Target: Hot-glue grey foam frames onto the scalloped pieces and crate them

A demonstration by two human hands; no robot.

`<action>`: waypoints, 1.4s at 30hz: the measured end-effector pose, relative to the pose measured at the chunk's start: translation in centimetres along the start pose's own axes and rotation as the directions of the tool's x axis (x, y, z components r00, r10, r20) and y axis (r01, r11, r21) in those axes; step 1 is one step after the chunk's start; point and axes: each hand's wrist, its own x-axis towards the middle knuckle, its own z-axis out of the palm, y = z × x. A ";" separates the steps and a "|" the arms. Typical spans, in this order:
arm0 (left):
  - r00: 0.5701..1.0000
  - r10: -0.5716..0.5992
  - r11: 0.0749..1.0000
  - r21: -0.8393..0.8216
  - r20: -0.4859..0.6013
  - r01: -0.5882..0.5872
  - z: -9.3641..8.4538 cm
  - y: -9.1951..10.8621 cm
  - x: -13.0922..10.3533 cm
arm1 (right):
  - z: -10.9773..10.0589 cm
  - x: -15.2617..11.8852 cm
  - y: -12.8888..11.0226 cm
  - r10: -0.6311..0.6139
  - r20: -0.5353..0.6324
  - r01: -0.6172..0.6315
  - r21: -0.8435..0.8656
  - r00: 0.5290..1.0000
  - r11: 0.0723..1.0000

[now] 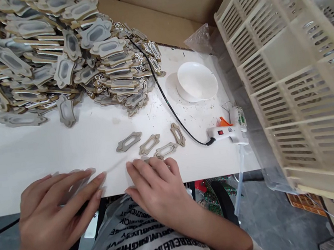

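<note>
My left hand (58, 209) is over the table's front edge at the left, fingers spread, with a thin, pale, clear-looking item partly visible under them that I cannot make out. My right hand (158, 187) rests at the front edge near the middle, fingers bent down; a piece is partly hidden just beyond its fingertips, and what lies beneath the hand is hidden. Just beyond it lie several loose grey frame-shaped pieces, among them an oblong one (128, 137), one by the fingertips (165, 145) and an upright-lying one (177, 129).
A big heap of similar pieces (33, 28) covers the back left. A white bowl (197, 81) stands at the back right. A white glue gun (227, 131) with a black cord (163, 93) lies at the right edge, beside a tall cream plastic crate (299, 84).
</note>
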 end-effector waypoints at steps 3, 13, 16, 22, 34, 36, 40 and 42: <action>1.000 -0.021 1.000 0.004 -0.001 0.021 0.1 -0.1 -0.1 | 0.4 0.3 -0.3 -0.005 -0.008 0.005 0.034 1.000 0.999; 0.999 -0.050 0.999 0.003 0.002 0.050 0.1 0.1 0.1 | 1.3 1.1 -1.0 -0.079 -0.014 0.080 0.027 0.997 0.996; 0.998 -0.064 0.998 0.013 -0.006 0.064 0.1 0.4 0.6 | 1.2 0.5 -0.7 -0.114 -0.079 0.116 0.026 0.990 0.993; 0.994 -0.105 0.994 -0.014 -0.030 0.104 0.1 0.5 1.0 | 2.4 -0.1 -0.9 -0.218 -0.320 0.242 0.037 0.922 0.970; 0.972 -0.235 0.944 -0.242 -0.022 0.223 -1.7 1.4 0.4 | 2.7 -0.3 -1.3 -0.036 -0.333 0.110 0.206 0.942 0.972; 0.972 -0.234 0.945 -0.237 -0.015 0.224 -1.5 2.0 0.5 | 2.4 -0.5 -1.1 -0.012 -0.290 0.078 0.217 0.957 0.973; 0.966 -0.258 0.945 -0.213 -0.014 0.249 -0.8 2.9 0.6 | 2.4 -0.5 -0.9 0.078 -0.293 -0.007 0.236 0.953 0.972; 0.976 -0.216 0.960 -0.183 -0.013 0.210 -0.5 2.8 0.8 | 2.4 -0.4 -0.9 0.104 -0.295 -0.028 0.252 0.950 0.967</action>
